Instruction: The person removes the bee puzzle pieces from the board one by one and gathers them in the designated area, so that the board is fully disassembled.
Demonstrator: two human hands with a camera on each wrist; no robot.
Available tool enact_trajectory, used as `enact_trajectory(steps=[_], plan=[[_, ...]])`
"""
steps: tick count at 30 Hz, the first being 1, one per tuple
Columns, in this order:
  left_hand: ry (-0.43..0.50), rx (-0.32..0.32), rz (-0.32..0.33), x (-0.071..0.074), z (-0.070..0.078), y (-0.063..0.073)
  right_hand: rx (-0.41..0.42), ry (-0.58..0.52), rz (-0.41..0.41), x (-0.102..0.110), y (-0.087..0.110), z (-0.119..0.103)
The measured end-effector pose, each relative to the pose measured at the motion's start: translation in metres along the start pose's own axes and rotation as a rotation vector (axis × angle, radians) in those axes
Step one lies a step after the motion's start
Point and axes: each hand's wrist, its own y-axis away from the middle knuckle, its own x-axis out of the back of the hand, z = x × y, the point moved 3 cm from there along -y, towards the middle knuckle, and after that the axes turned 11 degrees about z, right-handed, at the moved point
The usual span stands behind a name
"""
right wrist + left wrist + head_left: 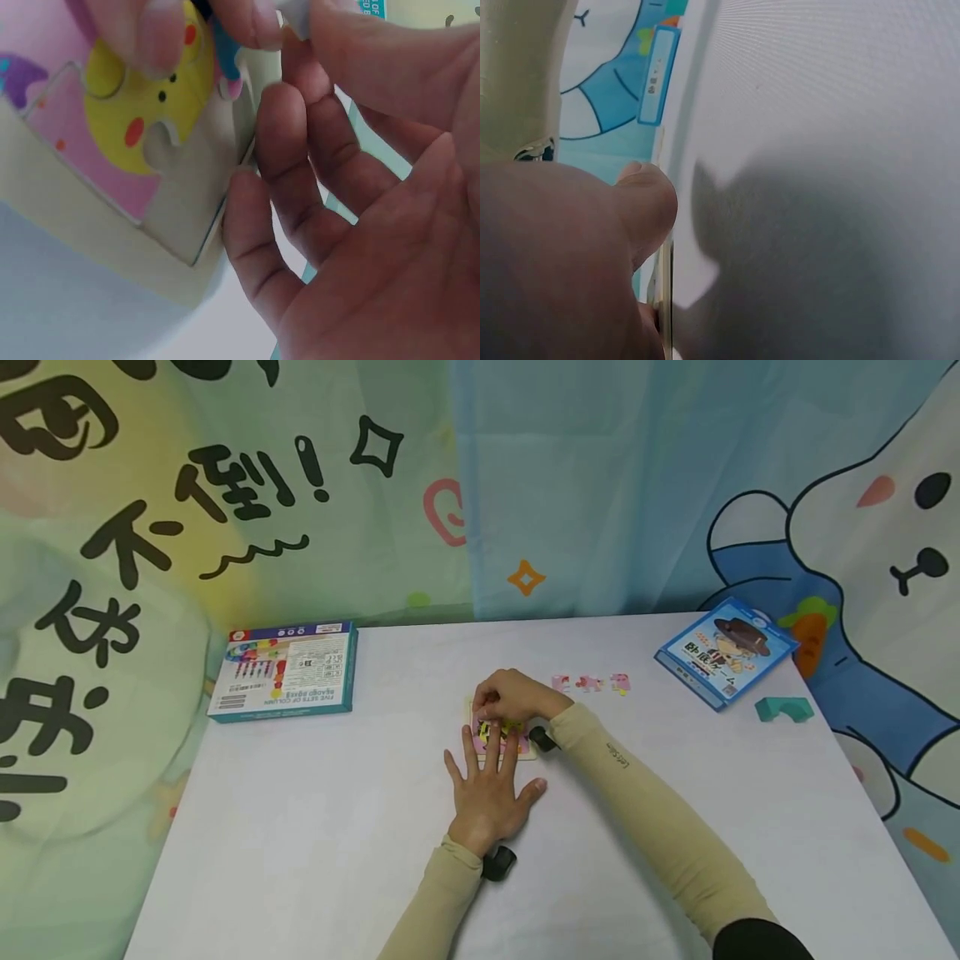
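Fitting seems in hand: the left hand (487,797), fingers spread, touches the puzzle (120,142); the right hand (519,693) pinches a pale piece (298,16), probably needing alignment next.

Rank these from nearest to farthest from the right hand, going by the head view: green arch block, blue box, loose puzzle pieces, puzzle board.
1. Puzzle board: right at the fingers of the right hand.
2. Loose puzzle pieces: in a short row, just right of the board.
3. Blue box: farther right, beyond the pieces.
4. Green arch block: farthest right, beside the box.
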Motion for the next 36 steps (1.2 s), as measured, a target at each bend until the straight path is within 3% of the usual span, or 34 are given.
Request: enact_trajectory(steps=[11,17,24,28,34,36], plan=[[-0.012,0.008,-0.009,0.002,0.003,0.002,-0.061,-0.053,0.117,0.009,0.008,0.013],[-0.008,0.007,0.011,0.007,0.005,0.004,-0.092,-0.162,0.169,0.027,0.022,0.027],[-0.01,-0.008,0.036,0.006,0.005,0.004,-0.206,-0.272,0.279,0.053,0.047,0.054],[0.001,-0.007,0.038,0.007,0.004,0.004,-0.252,-0.277,0.324,0.064,0.059,0.066],[0.006,-0.011,0.04,0.003,0.002,0.002,-0.298,-0.155,0.368,0.07,0.073,0.08],[-0.005,-0.014,0.046,-0.001,0.001,0.001,-0.322,-0.162,0.38,0.07,0.077,0.083]])
